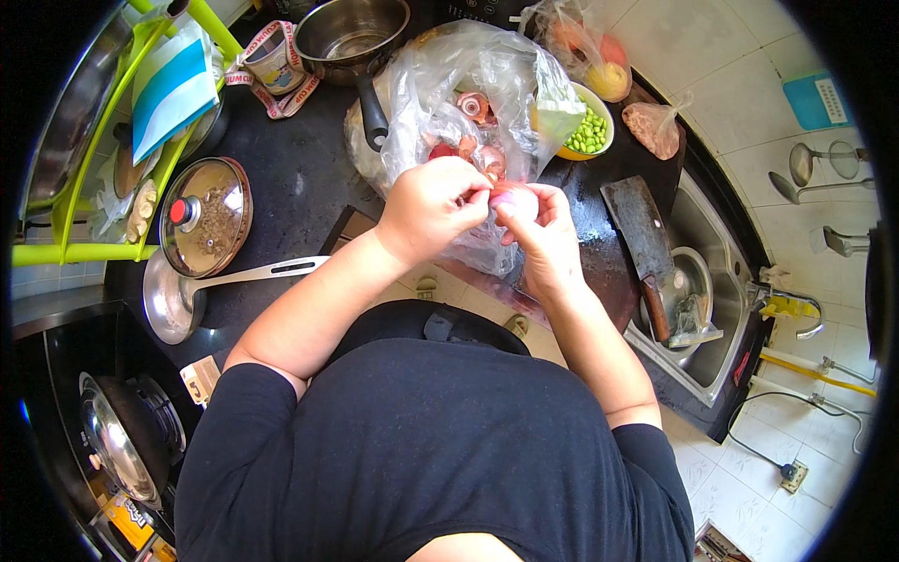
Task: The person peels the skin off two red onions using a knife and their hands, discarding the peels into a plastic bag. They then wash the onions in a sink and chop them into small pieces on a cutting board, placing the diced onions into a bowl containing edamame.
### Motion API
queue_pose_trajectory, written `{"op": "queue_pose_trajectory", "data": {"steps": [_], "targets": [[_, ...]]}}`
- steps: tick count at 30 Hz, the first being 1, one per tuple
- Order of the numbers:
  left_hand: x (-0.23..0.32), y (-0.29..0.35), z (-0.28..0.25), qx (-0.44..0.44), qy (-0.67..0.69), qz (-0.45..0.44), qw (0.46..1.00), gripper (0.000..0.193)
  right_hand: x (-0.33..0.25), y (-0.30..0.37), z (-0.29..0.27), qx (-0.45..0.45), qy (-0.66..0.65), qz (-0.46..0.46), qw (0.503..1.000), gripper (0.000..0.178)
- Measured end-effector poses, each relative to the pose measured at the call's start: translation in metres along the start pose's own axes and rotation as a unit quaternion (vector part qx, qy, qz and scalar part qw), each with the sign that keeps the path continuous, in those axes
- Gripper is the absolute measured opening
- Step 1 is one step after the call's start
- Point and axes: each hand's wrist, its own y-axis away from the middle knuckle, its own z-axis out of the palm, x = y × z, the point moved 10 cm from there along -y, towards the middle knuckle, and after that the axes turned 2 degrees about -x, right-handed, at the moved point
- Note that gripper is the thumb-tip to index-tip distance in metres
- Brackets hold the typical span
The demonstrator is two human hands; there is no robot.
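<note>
My right hand (545, 242) is closed around a small pinkish-white onion (521, 202), fingers on its far side and thumb on top. My left hand (433, 208) meets it from the left, thumb and forefinger pinched at a strip of reddish onion skin (496, 190). Both hands are over the near edge of an open clear plastic bag (421, 84). Inside the bag lie several papery brown-red onion skins (474, 107). The tips of my left hand's other fingers are curled out of sight.
Right of the bag are a bowl of green beans (590, 133), bagged meat (653, 129) and a cleaver (637, 220) reaching over the sink (704, 370). Leftward are a saucepan (351, 42), a glass lid (208, 220), a ladle (170, 304) and a green rack (84, 253).
</note>
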Motion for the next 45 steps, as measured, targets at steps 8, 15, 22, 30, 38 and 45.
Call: {"op": "queue_pose_trajectory", "data": {"steps": [8,15,22,30,38,45], "targets": [[-0.076,0.019,0.019,0.008,0.324,-0.319,0.891,0.013,-0.005,0.001,0.01,-0.112,-0.181,0.032,0.977,0.042],[-0.044,-0.001,0.008,-0.019,0.183,-0.172,0.968,0.015,-0.009,-0.004,0.014,-0.134,-0.255,0.042,0.957,0.04],[0.004,-0.011,0.004,-0.036,0.074,-0.046,0.996,0.02,-0.002,-0.006,0.01,-0.086,-0.224,0.055,0.969,0.042],[-0.035,-0.002,0.005,-0.008,0.16,-0.161,0.974,0.009,0.007,-0.007,0.016,-0.141,-0.219,0.08,0.962,0.043],[-0.047,-0.007,-0.007,0.014,0.11,-0.137,0.984,0.008,0.017,-0.003,0.02,-0.153,-0.308,0.153,0.926,0.047],[0.007,-0.015,-0.004,-0.036,-0.013,0.012,0.999,0.015,0.017,-0.004,0.021,-0.145,-0.323,0.156,0.922,0.043]]}}
